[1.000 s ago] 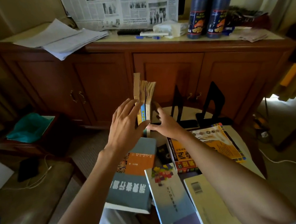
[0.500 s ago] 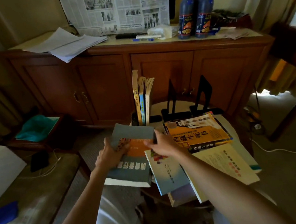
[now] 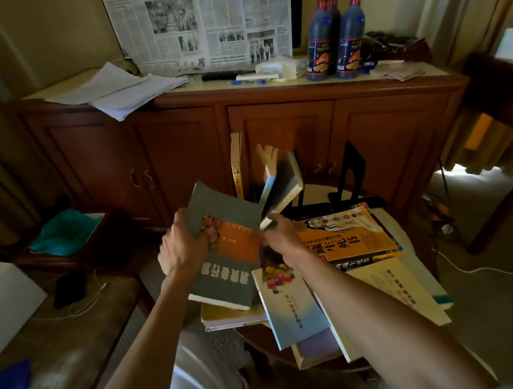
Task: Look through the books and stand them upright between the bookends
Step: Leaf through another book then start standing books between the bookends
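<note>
both hands got the grey book (image 3: 225,259) open. left hand (image 3: 180,249) grips its cover, right hand (image 3: 283,235) pinches the pages.

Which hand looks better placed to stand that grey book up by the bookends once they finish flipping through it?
Probably the right hand: it holds the grey and orange paperback book's far edge, nearer the black metal bookends. The left hand grips the side farther from them.
</note>
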`<state>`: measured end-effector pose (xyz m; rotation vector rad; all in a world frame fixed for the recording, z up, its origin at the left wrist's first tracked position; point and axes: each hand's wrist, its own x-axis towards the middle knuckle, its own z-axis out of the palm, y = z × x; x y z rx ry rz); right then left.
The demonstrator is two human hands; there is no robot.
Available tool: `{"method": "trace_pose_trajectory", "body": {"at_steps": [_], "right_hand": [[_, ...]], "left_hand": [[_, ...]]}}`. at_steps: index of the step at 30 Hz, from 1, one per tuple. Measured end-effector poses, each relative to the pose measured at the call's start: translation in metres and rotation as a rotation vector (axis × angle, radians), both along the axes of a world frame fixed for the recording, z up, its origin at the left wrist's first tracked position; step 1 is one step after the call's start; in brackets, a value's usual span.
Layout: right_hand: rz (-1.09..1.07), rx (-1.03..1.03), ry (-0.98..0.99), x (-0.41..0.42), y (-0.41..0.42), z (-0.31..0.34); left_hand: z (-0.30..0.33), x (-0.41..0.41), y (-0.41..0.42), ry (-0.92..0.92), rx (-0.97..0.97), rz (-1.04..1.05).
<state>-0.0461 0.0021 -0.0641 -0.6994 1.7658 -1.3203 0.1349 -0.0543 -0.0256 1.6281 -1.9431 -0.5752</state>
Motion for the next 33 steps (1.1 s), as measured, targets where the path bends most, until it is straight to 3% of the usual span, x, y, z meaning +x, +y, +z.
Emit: {"method": "trace_pose_trajectory", "body": {"at_steps": [4, 7, 11, 17, 21, 24, 29, 33], "right_hand": [[-0.100, -0.135, -0.158, -0.003, -0.013, 0.021], [-0.123, -0.237, -0.208, -0.014, -0.012, 0.037], [-0.046, -0.336, -0.290, -0.033, 0.001, 0.064], [-0.118, -0.164, -0.125, -0.066, 0.049, 0.044], [-0.307, -0.047, -0.035, -0.094, 0.084, 0.012], [-0.405, 0.056, 0.122, -0.120, 0.114, -0.003], [-0.445, 0.183, 0.352, -0.157, 0.142, -0.011], [-0.346, 0.336, 0.533, -0.166, 0.139, -0.012]], "left_hand": [[0.038, -0.007, 0.010, 0.063, -0.171, -0.010], [0.058, -0.011, 0.016, 0.128, -0.191, -0.015], [0.065, -0.019, 0.009, 0.326, 0.000, -0.039], [0.016, -0.057, 0.027, 0.494, 0.385, -0.191], [-0.028, -0.092, 0.054, 0.456, 0.572, -0.365], [-0.052, -0.117, 0.073, 0.368, 0.597, -0.385], [-0.040, -0.135, 0.065, 0.209, 0.393, -0.398], [-0.047, -0.106, 0.044, -0.048, 0.173, -0.405]]}}
